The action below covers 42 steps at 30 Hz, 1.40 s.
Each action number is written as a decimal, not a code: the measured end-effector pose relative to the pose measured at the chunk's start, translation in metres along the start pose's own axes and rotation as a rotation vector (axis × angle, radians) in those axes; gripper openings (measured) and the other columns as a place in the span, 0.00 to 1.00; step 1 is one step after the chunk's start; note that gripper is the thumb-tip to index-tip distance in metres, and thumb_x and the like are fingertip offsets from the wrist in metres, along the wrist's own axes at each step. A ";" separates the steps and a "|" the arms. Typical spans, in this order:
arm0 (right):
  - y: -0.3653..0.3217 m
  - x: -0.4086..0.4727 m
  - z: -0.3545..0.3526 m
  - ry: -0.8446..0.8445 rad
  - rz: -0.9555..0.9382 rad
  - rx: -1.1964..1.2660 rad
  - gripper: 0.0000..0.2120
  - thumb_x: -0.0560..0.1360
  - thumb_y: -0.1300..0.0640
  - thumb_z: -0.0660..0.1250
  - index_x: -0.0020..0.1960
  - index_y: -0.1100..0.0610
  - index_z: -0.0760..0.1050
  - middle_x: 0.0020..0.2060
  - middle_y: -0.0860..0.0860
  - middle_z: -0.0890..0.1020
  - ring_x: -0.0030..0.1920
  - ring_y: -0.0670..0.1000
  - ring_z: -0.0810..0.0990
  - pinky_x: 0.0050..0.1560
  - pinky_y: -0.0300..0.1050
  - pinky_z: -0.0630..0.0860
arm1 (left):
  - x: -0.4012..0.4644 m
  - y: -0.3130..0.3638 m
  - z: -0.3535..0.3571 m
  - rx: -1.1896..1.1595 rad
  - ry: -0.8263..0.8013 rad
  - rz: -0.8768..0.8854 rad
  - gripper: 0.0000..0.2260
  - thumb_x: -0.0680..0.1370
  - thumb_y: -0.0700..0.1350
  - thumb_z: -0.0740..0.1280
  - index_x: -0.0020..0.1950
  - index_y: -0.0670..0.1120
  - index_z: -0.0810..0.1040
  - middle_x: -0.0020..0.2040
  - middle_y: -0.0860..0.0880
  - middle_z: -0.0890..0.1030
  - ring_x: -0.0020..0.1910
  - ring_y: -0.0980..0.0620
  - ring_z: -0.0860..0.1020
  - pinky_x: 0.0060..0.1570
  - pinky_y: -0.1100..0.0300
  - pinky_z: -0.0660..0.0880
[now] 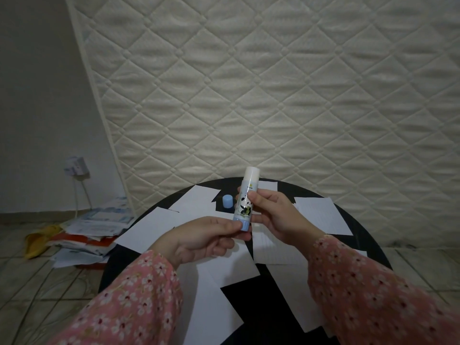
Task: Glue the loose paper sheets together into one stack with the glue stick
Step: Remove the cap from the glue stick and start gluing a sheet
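Note:
A glue stick [245, 199] with a panda label is held upright above the table, its white glue end at the top. My right hand [273, 215] grips its body. My left hand [204, 237] pinches the blue knob at its base. Its blue cap [227, 201] stands on the table just left of the stick. Several loose white paper sheets [316, 215] lie scattered and partly overlapping on the round black table [251, 300], under and around both hands.
A quilted mattress [273, 83] leans upright right behind the table. On the tiled floor to the left lies a pile of papers and books [89, 235] with a yellow item beside it. A wall socket [76, 166] with cables sits low on the left wall.

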State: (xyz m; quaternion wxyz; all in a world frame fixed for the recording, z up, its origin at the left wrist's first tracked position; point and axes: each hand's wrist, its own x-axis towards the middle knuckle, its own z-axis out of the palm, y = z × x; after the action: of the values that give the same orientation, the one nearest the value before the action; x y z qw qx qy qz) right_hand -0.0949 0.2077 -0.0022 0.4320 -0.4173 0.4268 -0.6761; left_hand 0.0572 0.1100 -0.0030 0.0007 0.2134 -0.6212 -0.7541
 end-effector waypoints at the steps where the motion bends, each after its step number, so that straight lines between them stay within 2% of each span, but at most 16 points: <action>1: 0.000 0.000 -0.001 -0.004 -0.005 0.008 0.13 0.71 0.55 0.65 0.51 0.62 0.79 0.42 0.54 0.83 0.45 0.48 0.83 0.44 0.45 0.81 | 0.001 0.001 0.001 -0.003 0.014 -0.008 0.15 0.70 0.47 0.68 0.53 0.41 0.79 0.42 0.49 0.84 0.28 0.59 0.66 0.27 0.69 0.63; 5: -0.002 -0.001 -0.001 0.017 -0.021 -0.013 0.12 0.70 0.56 0.66 0.49 0.61 0.80 0.42 0.53 0.85 0.45 0.49 0.84 0.43 0.44 0.80 | 0.002 0.004 0.006 0.012 0.083 -0.020 0.10 0.68 0.45 0.71 0.47 0.44 0.81 0.38 0.50 0.82 0.26 0.60 0.66 0.25 0.69 0.63; 7: 0.000 -0.001 0.000 0.052 -0.022 -0.037 0.12 0.69 0.55 0.68 0.49 0.60 0.81 0.43 0.54 0.85 0.46 0.50 0.84 0.43 0.43 0.80 | 0.005 0.003 0.008 0.060 0.162 -0.010 0.07 0.68 0.43 0.73 0.43 0.45 0.78 0.34 0.52 0.78 0.25 0.60 0.67 0.24 0.69 0.61; 9: 0.003 -0.001 0.002 0.087 -0.028 -0.058 0.12 0.68 0.55 0.69 0.49 0.60 0.82 0.44 0.57 0.84 0.47 0.52 0.83 0.44 0.44 0.80 | 0.009 0.000 0.011 0.098 0.244 0.020 0.10 0.70 0.41 0.74 0.41 0.47 0.73 0.30 0.51 0.74 0.25 0.59 0.67 0.24 0.68 0.59; 12: 0.001 -0.004 0.003 0.117 -0.032 -0.071 0.08 0.72 0.58 0.69 0.49 0.59 0.82 0.44 0.56 0.84 0.47 0.51 0.83 0.44 0.42 0.80 | 0.009 -0.003 0.013 0.094 0.266 0.067 0.11 0.70 0.41 0.75 0.45 0.46 0.73 0.32 0.51 0.74 0.29 0.58 0.69 0.25 0.67 0.62; 15: -0.001 -0.006 0.002 0.147 -0.038 -0.131 0.06 0.75 0.60 0.67 0.50 0.57 0.81 0.44 0.53 0.85 0.47 0.49 0.84 0.47 0.43 0.81 | 0.001 -0.004 0.015 0.170 0.216 0.142 0.14 0.69 0.46 0.77 0.50 0.46 0.79 0.38 0.52 0.79 0.34 0.57 0.72 0.33 0.66 0.67; 18: 0.002 -0.009 0.002 0.159 -0.066 -0.242 0.08 0.74 0.59 0.69 0.52 0.57 0.82 0.48 0.56 0.85 0.49 0.48 0.82 0.57 0.43 0.78 | -0.003 -0.006 0.016 0.305 0.246 0.243 0.08 0.74 0.51 0.71 0.49 0.49 0.80 0.42 0.53 0.82 0.36 0.58 0.73 0.37 0.64 0.67; 20: 0.002 -0.012 0.000 0.120 -0.037 -0.308 0.07 0.76 0.58 0.67 0.52 0.56 0.81 0.45 0.49 0.85 0.46 0.40 0.81 0.50 0.32 0.76 | -0.005 -0.007 0.014 0.374 0.251 0.253 0.05 0.77 0.49 0.68 0.50 0.50 0.79 0.41 0.52 0.83 0.36 0.57 0.74 0.37 0.64 0.67; 21: 0.002 -0.013 -0.002 0.103 -0.011 -0.360 0.07 0.77 0.55 0.65 0.52 0.54 0.81 0.44 0.46 0.84 0.45 0.37 0.81 0.47 0.30 0.75 | -0.006 -0.008 0.012 0.389 0.256 0.237 0.06 0.78 0.49 0.66 0.51 0.49 0.79 0.40 0.52 0.82 0.36 0.57 0.75 0.37 0.63 0.67; 23: 0.007 -0.012 -0.009 0.113 0.036 -0.514 0.10 0.77 0.48 0.63 0.52 0.49 0.81 0.47 0.44 0.84 0.50 0.40 0.80 0.52 0.36 0.75 | -0.008 -0.010 0.008 0.364 0.307 0.193 0.10 0.81 0.47 0.62 0.57 0.43 0.76 0.38 0.53 0.82 0.36 0.57 0.77 0.38 0.61 0.67; 25: 0.017 -0.010 -0.019 0.131 0.043 -0.768 0.12 0.76 0.46 0.66 0.55 0.48 0.80 0.52 0.44 0.82 0.54 0.42 0.78 0.57 0.39 0.73 | -0.009 -0.015 0.003 0.385 0.412 0.175 0.12 0.81 0.47 0.58 0.59 0.42 0.74 0.40 0.53 0.83 0.39 0.56 0.78 0.42 0.58 0.68; 28: 0.033 -0.010 -0.033 -0.033 0.020 -1.298 0.20 0.73 0.45 0.69 0.64 0.48 0.76 0.60 0.46 0.76 0.61 0.45 0.72 0.63 0.41 0.66 | -0.006 -0.027 -0.012 0.500 0.629 0.207 0.12 0.80 0.53 0.60 0.58 0.48 0.75 0.51 0.52 0.81 0.50 0.55 0.77 0.52 0.57 0.71; 31: 0.044 -0.009 -0.035 -0.224 0.064 -1.537 0.26 0.73 0.39 0.66 0.69 0.45 0.70 0.69 0.44 0.68 0.69 0.45 0.64 0.69 0.48 0.62 | -0.003 -0.042 -0.024 0.518 0.722 0.218 0.18 0.75 0.56 0.70 0.60 0.52 0.70 0.57 0.53 0.77 0.51 0.58 0.75 0.44 0.64 0.71; 34: 0.056 -0.004 -0.030 -0.317 0.116 -1.593 0.29 0.74 0.36 0.64 0.72 0.44 0.66 0.73 0.41 0.63 0.73 0.44 0.58 0.72 0.48 0.58 | 0.001 -0.055 -0.031 0.498 0.710 0.146 0.24 0.71 0.53 0.74 0.63 0.54 0.69 0.58 0.54 0.75 0.55 0.55 0.75 0.46 0.61 0.73; 36: 0.060 -0.004 -0.030 -0.340 0.146 -1.586 0.29 0.73 0.36 0.63 0.72 0.43 0.65 0.74 0.40 0.62 0.73 0.43 0.57 0.72 0.49 0.56 | 0.005 -0.059 -0.038 0.595 0.694 0.104 0.27 0.69 0.54 0.76 0.64 0.54 0.69 0.58 0.58 0.75 0.56 0.56 0.74 0.48 0.60 0.72; 42: 0.050 -0.001 -0.038 -0.329 0.166 -1.610 0.27 0.71 0.35 0.66 0.68 0.43 0.70 0.70 0.40 0.66 0.72 0.42 0.59 0.70 0.49 0.55 | 0.014 -0.057 -0.053 0.657 0.626 0.089 0.32 0.66 0.49 0.79 0.65 0.50 0.67 0.60 0.59 0.75 0.58 0.55 0.73 0.52 0.60 0.69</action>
State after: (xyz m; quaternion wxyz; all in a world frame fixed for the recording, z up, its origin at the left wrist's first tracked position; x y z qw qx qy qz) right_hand -0.1191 0.2034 -0.0604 0.1062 -0.6600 0.7414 -0.0593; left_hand 0.0764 0.0693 -0.0687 0.1531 0.3929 -0.8058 -0.4157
